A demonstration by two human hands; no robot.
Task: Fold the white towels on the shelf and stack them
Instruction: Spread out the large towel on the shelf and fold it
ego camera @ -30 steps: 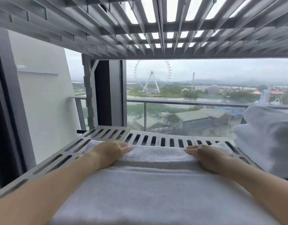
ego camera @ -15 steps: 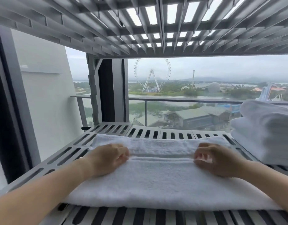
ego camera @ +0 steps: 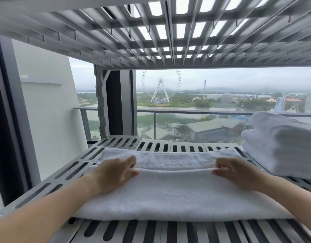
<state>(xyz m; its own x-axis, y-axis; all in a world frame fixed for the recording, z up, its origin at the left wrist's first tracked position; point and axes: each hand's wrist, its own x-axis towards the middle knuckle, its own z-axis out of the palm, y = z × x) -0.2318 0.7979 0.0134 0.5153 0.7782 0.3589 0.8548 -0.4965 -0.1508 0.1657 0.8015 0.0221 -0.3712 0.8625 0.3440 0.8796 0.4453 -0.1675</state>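
A white towel point(ego camera: 177, 193) lies across the grey slotted shelf point(ego camera: 51, 183), folded so that a top layer covers most of it. A strip of the lower layer shows at the far side. My left hand point(ego camera: 114, 172) rests on the left end of the top layer's far edge, its fingers curled onto that edge. At the right end of the same edge, my right hand point(ego camera: 238, 172) pinches it with its fingertips. A stack of folded white towels point(ego camera: 282, 146) stands on the shelf at the right, just beyond my right hand.
Another slotted shelf point(ego camera: 168, 32) hangs close overhead. A white wall point(ego camera: 46, 120) and a dark frame post point(ego camera: 114, 102) close the left side. Behind the shelf is a window onto a balcony rail point(ego camera: 186, 112).
Both hands went from lying flat near the towel's far edge to curled on the top layer's edge, which now lies a little nearer to me. The view has drawn back.
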